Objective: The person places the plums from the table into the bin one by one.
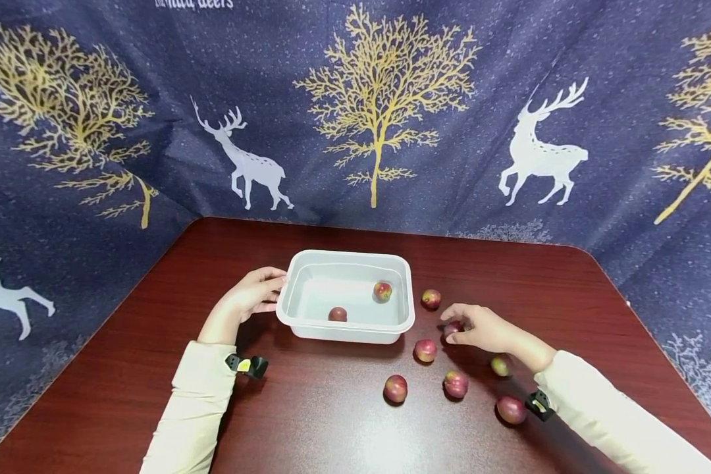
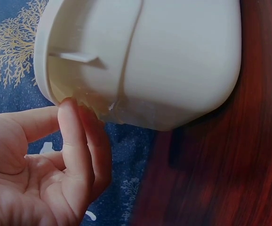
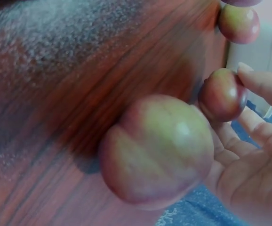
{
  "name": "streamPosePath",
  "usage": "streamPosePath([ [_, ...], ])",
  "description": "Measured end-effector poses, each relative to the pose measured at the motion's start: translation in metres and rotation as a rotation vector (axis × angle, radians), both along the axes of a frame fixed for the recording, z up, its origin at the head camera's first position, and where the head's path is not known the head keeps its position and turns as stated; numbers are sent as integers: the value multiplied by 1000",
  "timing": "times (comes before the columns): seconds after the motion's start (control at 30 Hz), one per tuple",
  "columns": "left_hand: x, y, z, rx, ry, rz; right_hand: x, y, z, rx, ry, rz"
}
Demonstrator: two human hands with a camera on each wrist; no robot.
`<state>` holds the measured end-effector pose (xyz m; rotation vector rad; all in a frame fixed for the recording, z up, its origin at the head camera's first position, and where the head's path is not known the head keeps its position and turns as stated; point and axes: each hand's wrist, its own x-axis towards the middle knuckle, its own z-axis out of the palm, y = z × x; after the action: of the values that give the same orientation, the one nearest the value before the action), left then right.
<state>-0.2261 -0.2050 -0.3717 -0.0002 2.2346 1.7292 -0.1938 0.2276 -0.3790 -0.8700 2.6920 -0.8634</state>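
Observation:
A white plastic tub [image 1: 346,332] stands on the table with two plums inside, one at the right [image 1: 382,291] and one by the near wall [image 1: 338,314]. At its left end my left hand [image 1: 255,293] holds the rim with its fingertips; in the left wrist view the fingers [image 2: 72,136] are bent up against the lip. To the right of the tub, my right hand [image 1: 476,327] reaches down over a plum [image 1: 452,328] on the table. The right wrist view shows that plum [image 3: 223,95] pinched between thumb and fingers.
Several other plums lie right of and in front of the tub, among them one by its right wall [image 1: 430,299], one near the front [image 1: 395,388] and one beside the right wrist [image 1: 511,409]. A patterned blue cloth [image 1: 332,131] hangs behind the dark wooden table [image 1: 296,408].

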Motion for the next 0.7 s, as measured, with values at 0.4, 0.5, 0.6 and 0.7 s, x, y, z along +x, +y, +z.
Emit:
streamPosePath([
  [0.4, -2, -1, -1, -18, 1, 7, 1, 6, 3, -236, -254, -34],
  [0.5, -1, 0, 0, -17, 0, 4, 1, 8, 4, -252, -293, -44],
  [0.6, 0, 1, 1, -14, -2, 4, 1, 9, 5, -248, -300, -59],
  [0.7, 0, 1, 1, -7, -4, 6, 2, 10, 6, -249, -296, -75],
])
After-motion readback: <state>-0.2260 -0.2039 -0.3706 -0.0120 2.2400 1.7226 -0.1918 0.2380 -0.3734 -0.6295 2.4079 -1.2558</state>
